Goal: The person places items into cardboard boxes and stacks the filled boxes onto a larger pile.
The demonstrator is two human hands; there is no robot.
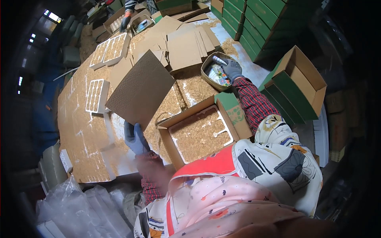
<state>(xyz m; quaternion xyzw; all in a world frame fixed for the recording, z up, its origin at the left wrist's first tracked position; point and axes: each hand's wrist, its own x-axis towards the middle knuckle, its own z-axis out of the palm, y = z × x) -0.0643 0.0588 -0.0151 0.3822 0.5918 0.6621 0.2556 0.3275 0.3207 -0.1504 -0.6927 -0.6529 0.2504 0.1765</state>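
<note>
My left hand [136, 139], in a grey-blue glove, grips the lower corner of a brown embossed cardboard sheet [141, 89], tilted above the table. My right hand [232, 69], in a grey glove, is at an oval basket [206, 78] with small coloured packets [216, 73] inside. One pale finger stretches over the basket's far side; the other fingers are partly hidden, and I make out no packet in them. Between my arms, close to my body, stands an open cardboard box [190, 114] with green flaps, holding a white-edged tray [198, 137] filled with brown shavings.
Flat cardboard sheets [184, 47] lie beyond the basket. White compartment trays [98, 96] of shavings stand at left on the shavings-strewn table [75, 131]. Green boxes [254, 29] are stacked at far right, with an open box [303, 79] nearer. Another person's gloved hand [125, 22] is at the far end.
</note>
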